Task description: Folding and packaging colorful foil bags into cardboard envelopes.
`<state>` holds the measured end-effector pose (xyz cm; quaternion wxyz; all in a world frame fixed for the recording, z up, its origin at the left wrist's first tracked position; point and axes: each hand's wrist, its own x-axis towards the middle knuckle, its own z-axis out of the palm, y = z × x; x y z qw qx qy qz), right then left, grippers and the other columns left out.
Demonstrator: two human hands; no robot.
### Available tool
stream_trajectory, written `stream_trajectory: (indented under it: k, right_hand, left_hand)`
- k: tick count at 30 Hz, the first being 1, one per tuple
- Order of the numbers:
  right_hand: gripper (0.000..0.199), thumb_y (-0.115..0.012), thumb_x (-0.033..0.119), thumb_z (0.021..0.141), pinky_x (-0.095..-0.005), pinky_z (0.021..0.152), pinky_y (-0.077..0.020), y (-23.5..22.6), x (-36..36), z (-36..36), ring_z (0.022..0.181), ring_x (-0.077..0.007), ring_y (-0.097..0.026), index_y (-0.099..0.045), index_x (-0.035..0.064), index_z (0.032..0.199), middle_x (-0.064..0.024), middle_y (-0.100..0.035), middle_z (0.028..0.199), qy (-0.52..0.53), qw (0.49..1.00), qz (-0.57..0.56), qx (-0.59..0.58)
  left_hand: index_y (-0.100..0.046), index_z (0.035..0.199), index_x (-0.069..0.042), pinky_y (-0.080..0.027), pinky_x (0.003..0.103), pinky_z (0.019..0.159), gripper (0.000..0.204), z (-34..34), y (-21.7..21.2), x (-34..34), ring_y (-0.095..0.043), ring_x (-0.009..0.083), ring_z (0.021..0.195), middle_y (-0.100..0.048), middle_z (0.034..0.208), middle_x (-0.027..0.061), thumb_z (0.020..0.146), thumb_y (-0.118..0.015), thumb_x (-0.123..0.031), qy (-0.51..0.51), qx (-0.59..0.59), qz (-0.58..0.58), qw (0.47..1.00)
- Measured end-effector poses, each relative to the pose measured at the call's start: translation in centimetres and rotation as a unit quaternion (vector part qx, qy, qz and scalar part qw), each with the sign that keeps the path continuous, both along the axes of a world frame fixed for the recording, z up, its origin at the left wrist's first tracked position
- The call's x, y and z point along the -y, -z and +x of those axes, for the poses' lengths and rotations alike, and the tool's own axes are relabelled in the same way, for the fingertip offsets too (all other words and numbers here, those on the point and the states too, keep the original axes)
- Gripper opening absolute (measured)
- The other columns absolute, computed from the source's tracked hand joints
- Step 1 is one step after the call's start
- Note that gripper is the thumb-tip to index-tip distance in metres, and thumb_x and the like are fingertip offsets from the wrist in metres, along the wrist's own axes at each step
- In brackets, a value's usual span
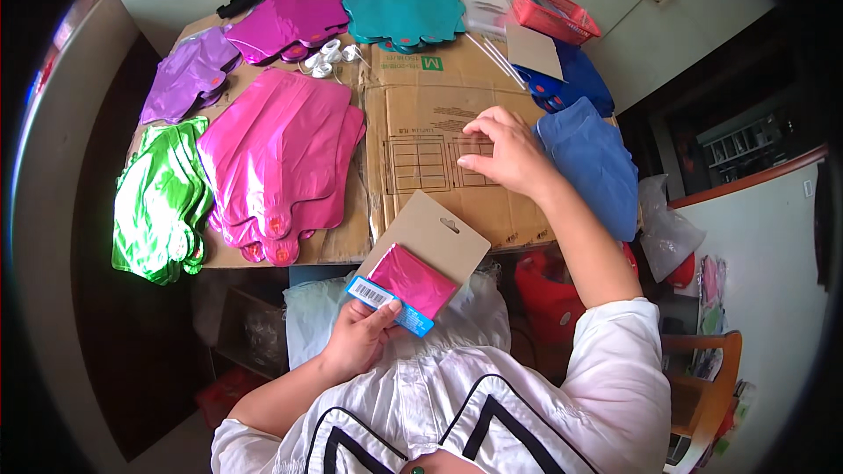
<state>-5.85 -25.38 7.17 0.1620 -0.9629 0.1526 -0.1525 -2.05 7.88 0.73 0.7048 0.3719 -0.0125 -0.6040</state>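
In front of my lap, my left hand (358,333) grips a beige backing card (432,230) by its lower end, thumb on top. A folded pink foil piece (411,279) and a blue label (376,292) with a barcode lie against the card. My right hand (509,151) hovers over the cardboard, to the left of a blue foil stack (590,167); its fingers are curled but apart from the thumb, with nothing seen between them. A large stack of flat pink foil pieces (279,154) with rounded tabs lies on the left.
Green (161,197), purple (186,75), magenta (290,22) and teal (404,10) foil stacks line the cardboard-covered table (421,101). White ribbon rolls (323,60) sit at the back, thin white sticks (498,60) near a red basket (553,16). A wooden chair (716,386) stands at right.
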Motion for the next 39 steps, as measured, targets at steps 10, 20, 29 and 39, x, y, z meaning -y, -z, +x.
stream_trajectory:
  k: [10,20,29,39]
  right_hand:
    - [0.017,-0.073,0.013,0.079,-0.0306,0.063,-0.0463,-2.3,-6.1,-4.8,0.07,-0.0226,-0.058,-0.062,0.0015,0.077,-0.0089,-0.059,0.076,0.025,0.992,0.029,0.123]
    - [0.03,-0.055,0.032,0.097,-0.0282,0.057,-0.0462,8.3,-18.1,-10.4,0.071,-0.0099,-0.057,-0.061,0.0021,0.097,-0.0004,-0.061,0.083,0.134,0.735,0.653,0.125]
    - [0.026,-0.067,0.014,0.081,-0.0411,0.081,-0.0478,-0.6,-13.5,-8.3,0.096,-0.0279,-0.061,-0.065,0.0022,0.104,-0.0109,-0.063,0.102,-0.123,0.98,-0.057,0.145]
    - [0.07,-0.051,0.038,0.09,-0.0489,0.115,-0.0181,2.7,-11.0,-3.1,0.141,-0.0318,-0.027,-0.03,-0.0003,0.145,-0.017,-0.027,0.153,-0.287,0.948,-0.113,-0.081]
  left_hand:
    - [-0.06,0.113,-0.007,-0.052,0.035,0.088,0.018,-0.6,0.3,1.3,-0.064,0.0166,0.099,-0.066,0.109,0.0046,0.099,-0.051,-0.013,-0.024,-0.034,0.017,0.999]
    - [-0.059,0.112,-0.003,-0.052,0.035,0.089,0.019,-2.8,0.7,3.2,-0.065,0.0172,0.098,-0.066,0.107,0.0067,0.099,-0.049,-0.012,-0.078,-0.03,-0.028,0.996]
    - [-0.061,0.107,-0.007,-0.053,0.034,0.087,0.016,-2.5,-0.1,3.4,-0.065,0.0162,0.095,-0.067,0.104,0.0052,0.1,-0.048,-0.012,-0.091,-0.026,-0.016,0.995]
    - [-0.062,0.109,-0.004,-0.052,0.033,0.086,0.017,-1.6,-0.1,4.0,-0.066,0.0175,0.094,-0.068,0.105,0.0078,0.098,-0.05,-0.01,-0.083,-0.029,0.004,0.996]
